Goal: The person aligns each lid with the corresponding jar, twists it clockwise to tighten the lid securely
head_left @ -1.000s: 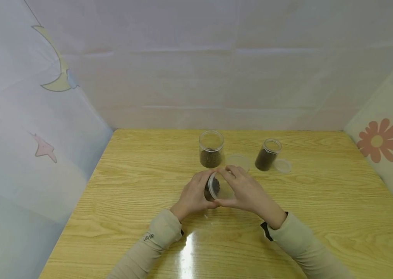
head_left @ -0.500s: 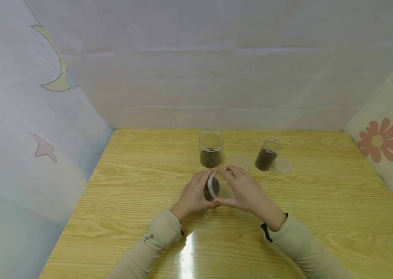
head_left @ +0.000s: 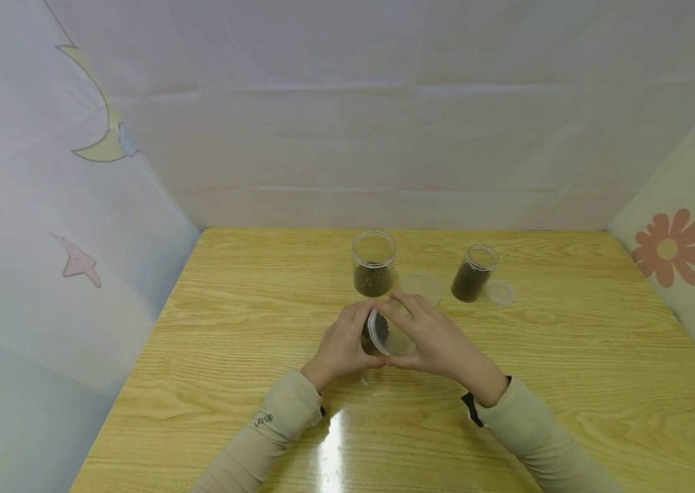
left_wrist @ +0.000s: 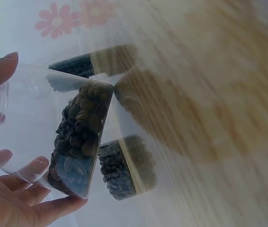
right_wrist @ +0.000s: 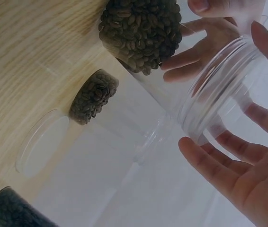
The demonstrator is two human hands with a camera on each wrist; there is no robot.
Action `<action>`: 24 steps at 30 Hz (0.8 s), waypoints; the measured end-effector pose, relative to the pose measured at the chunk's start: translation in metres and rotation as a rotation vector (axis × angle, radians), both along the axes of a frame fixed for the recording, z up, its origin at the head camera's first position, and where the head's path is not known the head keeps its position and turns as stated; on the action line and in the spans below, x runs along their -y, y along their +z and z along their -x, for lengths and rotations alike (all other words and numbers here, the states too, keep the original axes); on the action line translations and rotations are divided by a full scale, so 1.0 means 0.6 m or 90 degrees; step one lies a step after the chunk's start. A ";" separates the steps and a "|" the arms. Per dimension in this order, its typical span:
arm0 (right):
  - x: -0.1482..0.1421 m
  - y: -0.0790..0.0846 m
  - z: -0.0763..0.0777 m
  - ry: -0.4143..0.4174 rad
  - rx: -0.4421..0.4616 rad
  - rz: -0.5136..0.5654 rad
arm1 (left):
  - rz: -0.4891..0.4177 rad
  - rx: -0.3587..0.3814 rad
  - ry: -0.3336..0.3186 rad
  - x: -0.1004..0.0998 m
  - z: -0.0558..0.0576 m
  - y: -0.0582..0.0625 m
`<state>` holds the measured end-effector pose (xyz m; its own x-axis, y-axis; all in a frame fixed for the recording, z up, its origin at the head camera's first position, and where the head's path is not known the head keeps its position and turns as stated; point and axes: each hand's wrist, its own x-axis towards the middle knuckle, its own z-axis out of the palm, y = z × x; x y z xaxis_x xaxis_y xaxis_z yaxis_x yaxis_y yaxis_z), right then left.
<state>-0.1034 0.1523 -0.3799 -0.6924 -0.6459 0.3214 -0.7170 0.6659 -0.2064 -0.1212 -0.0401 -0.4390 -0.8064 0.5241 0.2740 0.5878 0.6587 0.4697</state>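
A clear jar part-filled with coffee beans (left_wrist: pixel 77 127) is tilted above the table, its mouth toward the right. My left hand (head_left: pixel 342 342) grips its body, the thumb on one side and fingers on the other. Curled round the clear lid (head_left: pixel 399 340) at the jar's mouth is my right hand (head_left: pixel 439 339). In the right wrist view, the right fingers (right_wrist: pixel 214 165) and thumb spread around the ridged rim (right_wrist: pixel 214 90). Whether the lid is seated or apart from the rim, I cannot tell.
Behind the hands stands a wide open jar of beans (head_left: pixel 374 277), with a loose clear lid (head_left: pixel 421 287) beside it. To the right are a narrower jar of dark contents (head_left: pixel 470 281) and its small lid (head_left: pixel 500 293). Patterned sheets enclose the wooden table (head_left: pixel 218 308).
My right hand's fingers and thumb have shifted slightly around the lid, the index finger moving left toward the left hand. The left hand and the jar have hardly moved.
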 end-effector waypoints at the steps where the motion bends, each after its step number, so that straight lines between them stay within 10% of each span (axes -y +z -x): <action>1: 0.000 0.000 0.000 0.000 -0.003 0.001 | 0.000 -0.002 -0.001 0.000 0.001 -0.001; 24: 0.005 -0.008 0.004 -0.033 -0.049 0.023 | -0.004 0.004 -0.009 -0.002 0.002 -0.002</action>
<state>-0.1058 0.1490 -0.3846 -0.6972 -0.5966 0.3975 -0.6961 0.6958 -0.1766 -0.1223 -0.0389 -0.4402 -0.8003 0.5344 0.2717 0.5943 0.6472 0.4774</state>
